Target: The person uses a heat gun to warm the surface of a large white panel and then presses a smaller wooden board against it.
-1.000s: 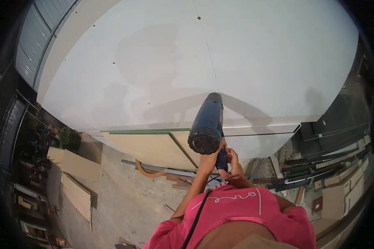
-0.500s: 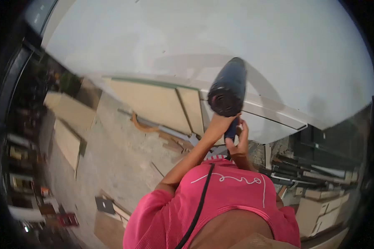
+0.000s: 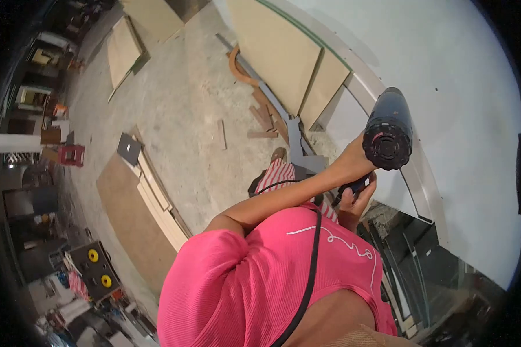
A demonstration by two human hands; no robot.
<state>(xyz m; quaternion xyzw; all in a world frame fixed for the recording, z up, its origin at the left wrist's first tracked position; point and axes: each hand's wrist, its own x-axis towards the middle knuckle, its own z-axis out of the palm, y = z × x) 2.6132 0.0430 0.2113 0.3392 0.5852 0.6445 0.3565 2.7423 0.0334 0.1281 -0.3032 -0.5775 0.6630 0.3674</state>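
Partly hidden, the power tool (image 3: 389, 130) points at the white panel (image 3: 463, 87), nose out of sight. Left hand (image 3: 353, 163) grips it under the rear vent, fingers hidden. Right hand (image 3: 355, 199) is closed round the handle. Black cord (image 3: 312, 254) runs off-frame.

Power tool (image 3: 388, 130) before panel (image 3: 469, 87), boards (image 3: 156, 199) left

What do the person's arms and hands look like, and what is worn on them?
The left hand and right hand are bare, with no gloves or watch. Forearms are uncovered; a pink short sleeve of a ribbed top covers the left upper arm. White script marks its front, where the black cable of the power tool crosses.
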